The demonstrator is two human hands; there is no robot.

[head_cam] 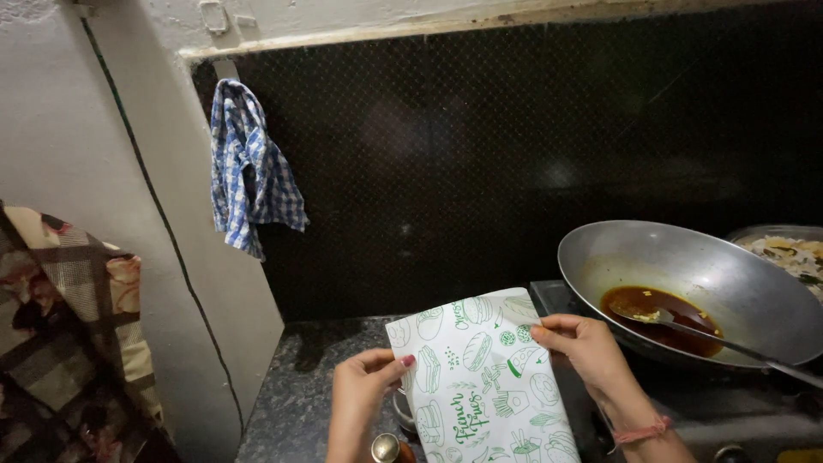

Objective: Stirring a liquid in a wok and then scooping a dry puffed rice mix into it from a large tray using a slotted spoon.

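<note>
A white paper sheet with green food drawings (484,377) is held up near the middle. The left hand (364,390) pinches its left edge, and the right hand (583,343) pinches its top right corner. Below is a dark speckled stone counter (296,386). On the right sits a grey metal wok (699,283) with brown sauce (660,317). A blue checked cloth (249,171) hangs far left.

paper sheet (484,377): white, green food drawings and lettering | flat, roughly rectangular, tilted | held between left hand (364,390) at its left edge and right hand (587,347) at its upper right corner | no screens or signs
</note>
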